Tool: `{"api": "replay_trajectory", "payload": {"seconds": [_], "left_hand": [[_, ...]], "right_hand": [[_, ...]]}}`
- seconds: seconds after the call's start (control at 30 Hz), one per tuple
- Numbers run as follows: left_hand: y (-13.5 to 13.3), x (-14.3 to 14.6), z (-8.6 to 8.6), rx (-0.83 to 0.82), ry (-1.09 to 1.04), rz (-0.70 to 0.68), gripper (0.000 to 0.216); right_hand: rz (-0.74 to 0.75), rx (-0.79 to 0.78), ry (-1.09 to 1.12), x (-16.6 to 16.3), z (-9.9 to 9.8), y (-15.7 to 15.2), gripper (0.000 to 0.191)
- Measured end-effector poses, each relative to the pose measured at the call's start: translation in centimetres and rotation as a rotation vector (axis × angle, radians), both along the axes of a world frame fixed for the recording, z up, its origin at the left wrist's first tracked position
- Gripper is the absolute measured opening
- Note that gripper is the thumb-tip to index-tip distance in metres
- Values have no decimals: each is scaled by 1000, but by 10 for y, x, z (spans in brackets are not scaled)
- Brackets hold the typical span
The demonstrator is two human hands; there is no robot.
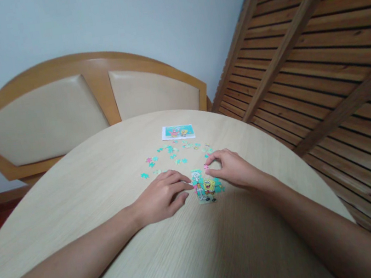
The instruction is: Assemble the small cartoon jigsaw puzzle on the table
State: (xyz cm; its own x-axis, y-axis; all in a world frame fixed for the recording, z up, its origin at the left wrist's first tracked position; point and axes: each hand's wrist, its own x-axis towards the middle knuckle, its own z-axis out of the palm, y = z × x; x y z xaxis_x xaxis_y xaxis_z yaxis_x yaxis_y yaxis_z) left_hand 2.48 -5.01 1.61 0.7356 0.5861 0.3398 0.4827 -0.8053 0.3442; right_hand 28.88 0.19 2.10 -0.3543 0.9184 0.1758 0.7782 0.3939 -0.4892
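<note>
A partly assembled jigsaw puzzle (208, 184) lies flat on the table, showing a yellow square cartoon figure beside a pale, tall one on turquoise. My right hand (234, 167) pinches a pink puzzle piece (206, 167) between thumb and fingertips, just above the puzzle's upper edge. At the puzzle's left edge rests my left hand (164, 195), palm down with its fingers apart; its fingertips are next to or touching the joined pieces. Loose puzzle pieces (170, 149), mostly turquoise with a few pink and yellow, are scattered in an arc beyond both hands.
A printed reference picture (184, 131) with similar cartoon figures lies behind the loose pieces. The round wooden table (106, 169) has a curved far edge. Behind it stands a padded bench back (98, 91) against the wall, and a slatted wooden panel (285, 59) rises at the right.
</note>
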Motion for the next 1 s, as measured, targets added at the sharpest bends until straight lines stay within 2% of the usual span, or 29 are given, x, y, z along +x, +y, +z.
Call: {"api": "replay_trajectory", "payload": {"seconds": [0.33,0.43,0.57,0.8,0.9,1.0], "left_hand": [[0,1,1,-11,-29,-9,25],[1,0,-1,-43,-64,30,25],[3,-1,-3,-54,-87,89,21],[2,0,-1,-58,-74,105,18],[2,0,-1,-62,-62,101,19],[2,0,-1,-58,-44,96,18]], "right_hand": [[135,-135,252,-8,5,-8,14],[157,-203,283,-18,9,-15,15],[162,-280,298,-29,13,-27,12],[125,-429,378,-38,10,-37,11],[147,-432,400,-39,5,-38,11],[179,-365,342,-38,5,-39,11]]}}
